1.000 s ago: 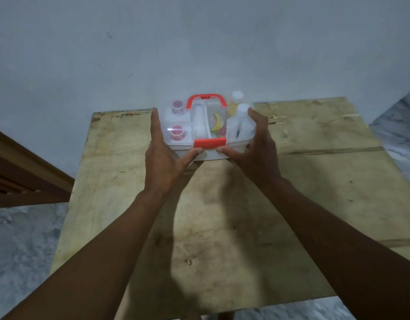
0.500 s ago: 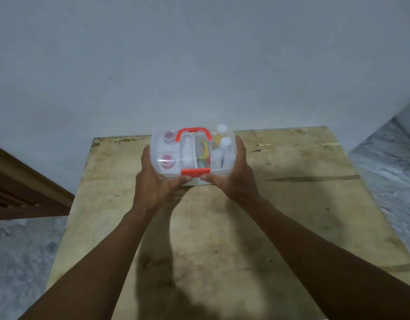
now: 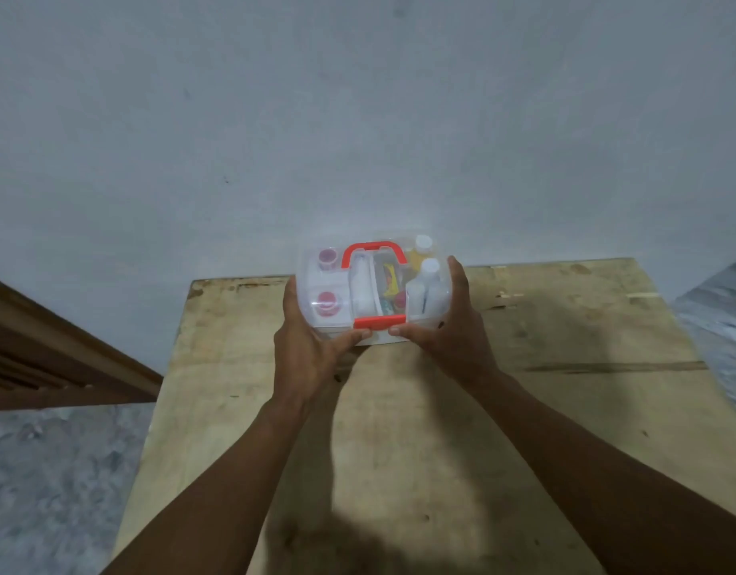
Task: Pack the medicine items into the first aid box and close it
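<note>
You are holding the box (image 3: pixel 372 286) tight between your left hand (image 3: pixel 306 344) and right hand (image 3: pixel 449 327) near the table's (image 3: pixel 565 408) far edge. Next, probably press the red latch (image 3: pixel 379 322).

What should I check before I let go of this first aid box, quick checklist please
1. Lid down over the first aid box: ok.
2. Red latch fully snapped: cannot tell.
3. Bottles and other items inside under the clear lid: ok.
4. Left hand and right hand gripping both sides: ok.
5. Box resting flat on the wooden table: cannot tell.
6. Red handle folded flat: ok.
</note>
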Demonstrator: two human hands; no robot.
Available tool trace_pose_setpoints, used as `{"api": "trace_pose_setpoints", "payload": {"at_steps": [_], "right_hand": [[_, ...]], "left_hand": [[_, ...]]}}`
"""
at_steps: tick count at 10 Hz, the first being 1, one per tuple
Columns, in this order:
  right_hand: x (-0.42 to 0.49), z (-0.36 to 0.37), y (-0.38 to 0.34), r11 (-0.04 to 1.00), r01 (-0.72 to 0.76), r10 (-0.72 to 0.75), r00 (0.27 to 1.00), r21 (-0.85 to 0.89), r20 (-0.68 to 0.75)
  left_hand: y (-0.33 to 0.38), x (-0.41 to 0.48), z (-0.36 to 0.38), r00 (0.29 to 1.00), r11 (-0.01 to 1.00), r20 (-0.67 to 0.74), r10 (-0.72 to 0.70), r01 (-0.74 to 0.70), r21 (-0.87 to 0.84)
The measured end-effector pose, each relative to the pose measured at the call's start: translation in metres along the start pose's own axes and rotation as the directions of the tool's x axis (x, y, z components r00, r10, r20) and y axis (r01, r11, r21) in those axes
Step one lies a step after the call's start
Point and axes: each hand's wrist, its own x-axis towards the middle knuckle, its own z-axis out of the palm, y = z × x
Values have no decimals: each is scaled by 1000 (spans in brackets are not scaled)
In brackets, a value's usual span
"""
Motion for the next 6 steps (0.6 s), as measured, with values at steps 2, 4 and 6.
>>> {"api": "trace_pose_setpoints", "payload": {"at_steps": [2,4,6], "right_hand": [[2,5,-4,998,3,-3,1000,55,4],[0,3,-10,1000,-3,3,999,1,41],[-4,-9,-19,980,-113,131,986,-162,102]], "left_hand": [[-1,7,-3,999,999,41,6,-4,-52],[-1,9,-2,997,998,76,-8,12,-58],[11,-1,-15,972,988,204,-115,133,-80]]}}
